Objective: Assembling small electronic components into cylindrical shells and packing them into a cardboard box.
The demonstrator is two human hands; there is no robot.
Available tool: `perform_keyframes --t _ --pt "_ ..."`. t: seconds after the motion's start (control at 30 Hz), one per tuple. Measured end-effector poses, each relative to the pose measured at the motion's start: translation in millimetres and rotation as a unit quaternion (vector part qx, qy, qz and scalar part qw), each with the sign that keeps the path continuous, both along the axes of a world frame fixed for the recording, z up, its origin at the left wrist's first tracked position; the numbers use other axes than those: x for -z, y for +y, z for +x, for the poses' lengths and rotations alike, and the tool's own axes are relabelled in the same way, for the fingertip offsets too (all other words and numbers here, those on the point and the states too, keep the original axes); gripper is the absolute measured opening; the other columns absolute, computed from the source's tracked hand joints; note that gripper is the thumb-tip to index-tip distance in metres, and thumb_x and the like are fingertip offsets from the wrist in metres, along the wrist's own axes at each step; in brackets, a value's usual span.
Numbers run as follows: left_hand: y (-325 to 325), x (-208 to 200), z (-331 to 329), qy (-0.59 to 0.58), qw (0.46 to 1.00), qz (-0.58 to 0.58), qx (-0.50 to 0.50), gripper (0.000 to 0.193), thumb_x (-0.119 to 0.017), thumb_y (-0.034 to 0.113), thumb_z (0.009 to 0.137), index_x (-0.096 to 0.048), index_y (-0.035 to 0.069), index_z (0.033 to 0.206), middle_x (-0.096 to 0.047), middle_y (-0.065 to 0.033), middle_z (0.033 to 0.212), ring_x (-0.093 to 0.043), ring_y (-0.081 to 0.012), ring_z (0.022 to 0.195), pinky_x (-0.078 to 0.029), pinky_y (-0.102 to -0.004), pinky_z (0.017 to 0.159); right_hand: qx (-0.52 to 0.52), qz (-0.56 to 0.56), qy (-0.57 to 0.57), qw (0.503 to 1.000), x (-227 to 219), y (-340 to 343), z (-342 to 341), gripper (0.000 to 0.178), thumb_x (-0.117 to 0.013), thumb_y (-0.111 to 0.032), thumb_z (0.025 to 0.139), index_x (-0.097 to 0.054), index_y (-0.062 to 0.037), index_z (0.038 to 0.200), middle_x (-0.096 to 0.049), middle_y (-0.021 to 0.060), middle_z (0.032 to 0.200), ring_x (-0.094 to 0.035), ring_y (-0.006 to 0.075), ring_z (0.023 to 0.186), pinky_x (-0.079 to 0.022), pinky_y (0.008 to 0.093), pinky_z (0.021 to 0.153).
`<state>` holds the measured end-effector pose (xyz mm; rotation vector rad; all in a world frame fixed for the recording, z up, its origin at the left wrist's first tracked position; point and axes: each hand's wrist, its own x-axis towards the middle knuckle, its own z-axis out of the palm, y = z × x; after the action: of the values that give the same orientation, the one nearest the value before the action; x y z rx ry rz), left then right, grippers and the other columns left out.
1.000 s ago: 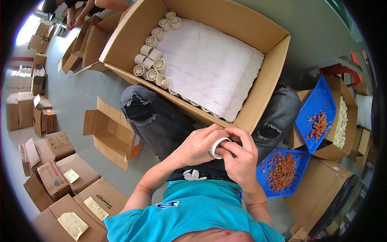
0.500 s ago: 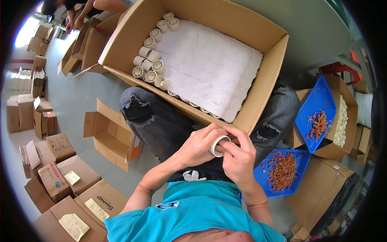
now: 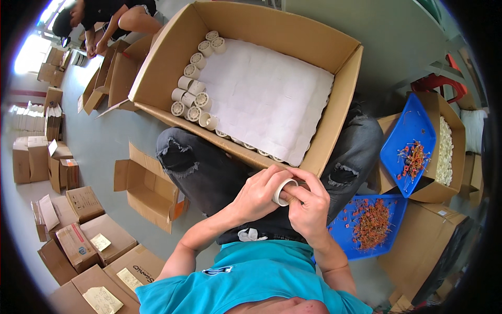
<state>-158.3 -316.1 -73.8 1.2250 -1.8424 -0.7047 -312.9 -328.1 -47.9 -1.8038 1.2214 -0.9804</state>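
My left hand (image 3: 257, 197) is closed around a short white plastic cylinder (image 3: 276, 195), its open end turned toward my right hand. The fingers of my right hand (image 3: 310, 210) are closed and reach into that opening; what they pinch inside, if anything, is hidden. Both hands are over my lap, just below the near edge of a large cardboard box (image 3: 287, 32). Inside the box, several similar white cylinders (image 3: 197, 61) stand or lie along the left side. A white sheet (image 3: 266, 99) covers the rest, with more cylinders showing under its near edge.
At the right, two blue trays (image 3: 393, 230) hold small orange-red parts with wires. Beside them, a carton (image 3: 456, 180) contains many small white pieces. An opened carton (image 3: 149, 191) lies left of my knee, near stacked cartons (image 3: 107, 238). Another person (image 3: 112, 21) sits at far upper left.
The view has shifted slightly, bringing more of the other person into sight. My hands keep nearly the same hold on the cylinder, with the right fingers shifted a little at its opening.
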Motion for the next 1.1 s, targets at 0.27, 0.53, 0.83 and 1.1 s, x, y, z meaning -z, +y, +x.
perform_keyframes --t 0.27,0.53,0.83,1.1 --pt "-61 -42 11 -0.122 0.984 0.022 0.131 0.062 -0.081 0.014 0.068 -0.048 0.003 0.120 -0.061 -0.0147 0.110 -0.065 -0.0362 0.089 -0.053 -0.0442 0.077 0.048 0.036 -0.151 0.987 4 -20 -39 0.027 -0.075 0.005 0.075 -0.075 0.0011 0.102 -0.065 0.0171 0.119 -0.067 0.0286 0.099 -0.053 0.0351 0.088" --pt "-317 -127 -4 -0.140 0.957 -0.254 -0.016 0.069 -0.090 0.027 0.069 -0.057 0.006 0.125 -0.064 -0.0129 0.109 -0.061 -0.0301 0.105 -0.050 -0.0405 0.092 0.295 -0.056 0.191 0.935 83 -39 -98 0.066 -0.066 -0.014 0.089 -0.040 -0.0058 0.149 -0.027 0.0298 0.155 -0.032 0.0475 0.140 -0.027 0.0527 0.116" --pt "-544 -202 -52 -0.156 0.928 -0.283 -0.185 0.056 -0.061 0.031 0.096 -0.050 -0.010 0.133 -0.055 -0.0296 0.134 -0.048 -0.0429 0.129 -0.041 -0.0545 0.104 0.295 -0.066 0.150 0.941 84 -42 -99 0.063 -0.068 -0.020 0.084 -0.049 -0.0059 0.143 -0.034 0.0331 0.149 -0.040 0.0512 0.133 -0.034 0.0557 0.110" --pt "-584 -195 -68 -0.350 0.873 -0.230 -0.252 0.053 -0.053 0.026 0.099 -0.044 -0.005 0.141 -0.045 -0.0299 0.141 -0.041 -0.0469 0.134 -0.032 -0.0533 0.114 0.284 -0.053 0.175 0.941 85 -43 -106 0.063 -0.065 -0.025 0.089 -0.046 -0.0013 0.144 -0.030 0.0358 0.150 -0.037 0.0530 0.134 -0.036 0.0578 0.108"
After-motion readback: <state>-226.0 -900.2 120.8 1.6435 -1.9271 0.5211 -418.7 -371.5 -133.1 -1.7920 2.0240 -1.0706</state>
